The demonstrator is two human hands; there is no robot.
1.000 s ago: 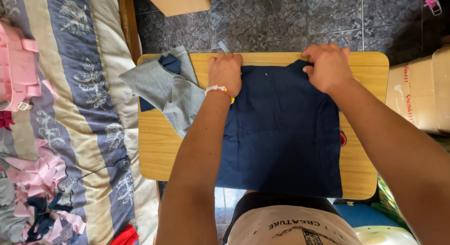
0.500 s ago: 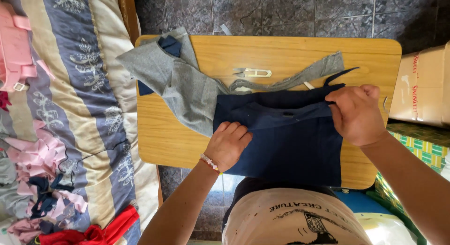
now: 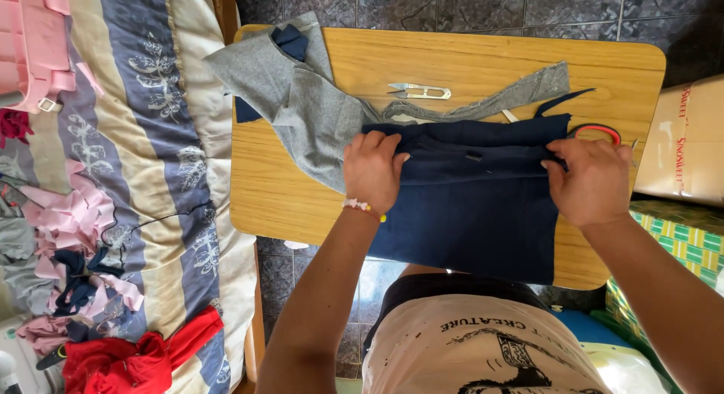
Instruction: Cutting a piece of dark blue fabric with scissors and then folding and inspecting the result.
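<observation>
A navy blue cloth (image 3: 475,205) lies folded on a small wooden table (image 3: 302,205). My left hand (image 3: 372,170) presses on its left edge, where it meets a grey cloth (image 3: 302,111) spread toward the table's far left corner. At the right edge of the navy cloth my right hand (image 3: 592,181) pinches the fold. A grey strip (image 3: 513,96) runs along the far side of the navy cloth. Small metal thread snips (image 3: 420,91) lie beyond it on the bare wood.
A bed with a striped floral cover (image 3: 151,137) runs along the left, with pink, red and navy scraps (image 3: 83,288) piled on it. A cardboard box (image 3: 686,145) stands at the right. A red-handled tool (image 3: 599,130) peeks out by my right hand.
The navy cloth has been folded toward me, baring the grey strip and the snips. Both hands moved from the far edge onto the new fold.
</observation>
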